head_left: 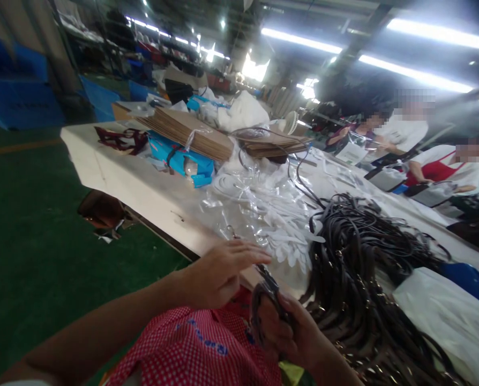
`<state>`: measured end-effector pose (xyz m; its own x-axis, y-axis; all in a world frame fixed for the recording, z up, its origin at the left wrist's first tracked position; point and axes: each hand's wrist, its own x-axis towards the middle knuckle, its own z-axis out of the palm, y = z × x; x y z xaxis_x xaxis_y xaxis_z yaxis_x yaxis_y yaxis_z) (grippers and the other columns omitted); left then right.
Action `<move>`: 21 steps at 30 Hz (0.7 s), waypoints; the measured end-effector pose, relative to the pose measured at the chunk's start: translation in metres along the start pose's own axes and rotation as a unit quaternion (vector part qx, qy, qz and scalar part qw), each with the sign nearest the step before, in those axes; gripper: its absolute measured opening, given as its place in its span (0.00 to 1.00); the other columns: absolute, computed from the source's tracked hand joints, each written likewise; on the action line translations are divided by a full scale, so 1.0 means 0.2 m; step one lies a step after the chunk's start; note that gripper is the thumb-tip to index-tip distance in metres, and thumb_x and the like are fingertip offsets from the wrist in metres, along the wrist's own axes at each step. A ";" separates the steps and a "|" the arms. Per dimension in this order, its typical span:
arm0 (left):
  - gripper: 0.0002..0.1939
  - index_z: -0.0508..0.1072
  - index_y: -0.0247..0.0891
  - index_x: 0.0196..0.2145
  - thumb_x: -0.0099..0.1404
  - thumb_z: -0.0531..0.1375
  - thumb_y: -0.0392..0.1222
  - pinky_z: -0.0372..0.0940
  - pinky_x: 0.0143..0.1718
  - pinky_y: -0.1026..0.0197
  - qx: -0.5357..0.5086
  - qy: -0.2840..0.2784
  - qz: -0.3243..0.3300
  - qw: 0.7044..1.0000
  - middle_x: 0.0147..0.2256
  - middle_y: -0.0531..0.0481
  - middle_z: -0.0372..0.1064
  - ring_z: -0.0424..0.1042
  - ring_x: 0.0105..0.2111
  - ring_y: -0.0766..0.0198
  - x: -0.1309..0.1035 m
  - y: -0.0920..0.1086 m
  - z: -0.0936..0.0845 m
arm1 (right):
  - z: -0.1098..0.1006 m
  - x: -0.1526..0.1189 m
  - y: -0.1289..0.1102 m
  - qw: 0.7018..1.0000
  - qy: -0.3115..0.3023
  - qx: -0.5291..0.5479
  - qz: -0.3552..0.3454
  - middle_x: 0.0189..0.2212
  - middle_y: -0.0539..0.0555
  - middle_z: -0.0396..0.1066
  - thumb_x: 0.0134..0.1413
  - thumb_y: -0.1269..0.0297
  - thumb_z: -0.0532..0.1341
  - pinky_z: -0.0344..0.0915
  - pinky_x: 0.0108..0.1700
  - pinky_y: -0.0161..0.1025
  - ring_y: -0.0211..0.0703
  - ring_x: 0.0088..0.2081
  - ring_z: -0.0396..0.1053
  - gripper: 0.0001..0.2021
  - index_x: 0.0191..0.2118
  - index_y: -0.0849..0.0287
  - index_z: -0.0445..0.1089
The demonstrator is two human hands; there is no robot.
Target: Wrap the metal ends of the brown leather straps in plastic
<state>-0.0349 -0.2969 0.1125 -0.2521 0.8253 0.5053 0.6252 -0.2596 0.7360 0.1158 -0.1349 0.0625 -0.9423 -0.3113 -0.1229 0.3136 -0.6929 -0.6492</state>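
Note:
My right hand (290, 329) is closed around what look like scissors (267, 279), with a dark looped handle about the fingers and a metal part pointing up and away to the left. My left hand (219, 271) is held just above them at the table's near edge. Its fingers are stretched out and nothing shows in them; they partly cover the metal. Beyond both hands lies a heap of white strips and clear plastic (275, 220). To the right of my right hand, a large pile of dark straps (356, 273) with shiny metal fittings spreads over the table.
Stacked brown cardboard (195, 134) and a blue box (179, 158) lie on the white table (119, 169). Dark red straps (121, 140) are at its far left. A white plastic bag (448, 316) sits at right. Several people work across the table. Green floor (30, 230) is at left.

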 end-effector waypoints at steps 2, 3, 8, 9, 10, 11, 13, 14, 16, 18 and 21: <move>0.27 0.66 0.33 0.57 0.59 0.53 0.29 0.56 0.60 0.45 -0.016 -0.037 0.032 0.999 0.56 0.36 0.68 0.65 0.57 0.50 0.02 0.00 0.10 | 0.04 0.00 -0.03 0.998 -0.037 0.052 -0.014 0.14 0.39 0.49 0.63 0.50 0.57 0.64 0.19 0.27 0.26 0.11 0.40 0.19 0.28 0.61 0.66; 0.24 0.67 0.31 0.56 0.62 0.53 0.32 0.60 0.57 0.47 -0.039 -0.035 0.018 0.998 0.52 0.34 0.71 0.68 0.53 0.49 0.03 -0.02 0.15 | 0.05 0.00 -0.04 0.996 -0.051 0.067 -0.026 0.14 0.39 0.49 0.64 0.51 0.56 0.63 0.19 0.27 0.26 0.11 0.40 0.19 0.28 0.61 0.65; 0.16 0.75 0.34 0.46 0.70 0.51 0.42 0.65 0.41 0.59 -0.248 0.039 -0.119 0.961 0.36 0.45 0.74 0.70 0.36 0.60 0.06 -0.09 0.34 | 0.06 -0.01 -0.11 0.991 -0.046 0.048 -0.114 0.13 0.38 0.44 0.64 0.54 0.56 0.55 0.15 0.24 0.26 0.10 0.36 0.18 0.26 0.60 0.63; 0.15 0.75 0.35 0.45 0.69 0.53 0.42 0.64 0.41 0.59 -0.298 0.059 -0.137 0.943 0.36 0.47 0.74 0.69 0.36 0.61 0.06 -0.10 0.36 | 0.06 -0.01 -0.12 0.991 -0.029 0.034 -0.127 0.13 0.38 0.44 0.63 0.53 0.58 0.53 0.15 0.24 0.26 0.11 0.35 0.18 0.25 0.59 0.63; 0.13 0.76 0.35 0.44 0.67 0.55 0.41 0.64 0.41 0.60 -0.351 0.075 -0.152 0.921 0.35 0.47 0.74 0.69 0.36 0.61 0.06 -0.10 0.39 | 0.05 0.00 -0.13 0.990 -0.009 0.021 -0.139 0.13 0.38 0.43 0.61 0.53 0.59 0.52 0.15 0.24 0.27 0.11 0.35 0.18 0.24 0.59 0.63; 0.13 0.76 0.35 0.44 0.65 0.57 0.40 0.64 0.40 0.61 -0.406 0.086 -0.164 0.895 0.34 0.48 0.74 0.70 0.35 0.62 0.07 -0.10 0.41 | 0.04 0.01 -0.14 0.988 0.009 0.013 -0.154 0.13 0.38 0.42 0.60 0.53 0.60 0.53 0.15 0.24 0.27 0.12 0.35 0.18 0.24 0.59 0.64; 0.14 0.77 0.33 0.43 0.58 0.60 0.36 0.64 0.37 0.62 -0.508 0.085 -0.178 0.839 0.32 0.48 0.74 0.70 0.31 0.63 0.07 -0.11 0.46 | 0.04 0.03 -0.14 0.981 0.036 0.007 -0.189 0.13 0.37 0.41 0.58 0.54 0.62 0.57 0.18 0.26 0.27 0.12 0.34 0.18 0.23 0.59 0.64; 0.17 0.77 0.33 0.43 0.54 0.60 0.34 0.64 0.34 0.63 -0.548 0.082 -0.182 0.812 0.31 0.48 0.74 0.70 0.29 0.64 0.07 -0.12 0.48 | 0.03 0.04 -0.14 0.978 0.041 0.008 -0.206 0.13 0.37 0.40 0.58 0.55 0.62 0.58 0.19 0.26 0.27 0.12 0.34 0.17 0.23 0.59 0.65; 0.22 0.76 0.31 0.44 0.49 0.60 0.34 0.63 0.30 0.64 -0.606 0.078 -0.187 0.769 0.31 0.46 0.74 0.69 0.25 0.65 0.07 -0.13 0.50 | 0.02 0.07 -0.12 0.971 0.045 0.011 -0.236 0.13 0.37 0.40 0.57 0.56 0.63 0.58 0.19 0.26 0.27 0.12 0.33 0.17 0.22 0.59 0.64; 0.22 0.74 0.30 0.46 0.52 0.61 0.40 0.63 0.28 0.64 -0.621 0.078 -0.196 0.755 0.31 0.45 0.73 0.68 0.24 0.65 0.07 -0.15 0.51 | 0.01 0.09 -0.10 0.965 0.046 -0.003 -0.259 0.13 0.37 0.40 0.57 0.55 0.63 0.56 0.18 0.26 0.26 0.12 0.34 0.18 0.22 0.59 0.63; 0.22 0.72 0.31 0.47 0.61 0.60 0.49 0.62 0.27 0.65 -0.542 0.048 -0.233 0.806 0.30 0.47 0.71 0.67 0.24 0.66 0.06 -0.16 0.47 | -0.03 0.11 -0.05 0.954 0.062 -0.054 -0.287 0.12 0.38 0.41 0.57 0.51 0.62 0.54 0.17 0.27 0.28 0.12 0.37 0.20 0.21 0.58 0.62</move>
<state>0.0110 -0.2319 0.0530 -0.3625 0.9304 0.0541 -0.5528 -0.2615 0.7912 0.0908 -0.1303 0.0621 -0.9638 0.1837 0.1930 -0.2665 -0.6526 -0.7093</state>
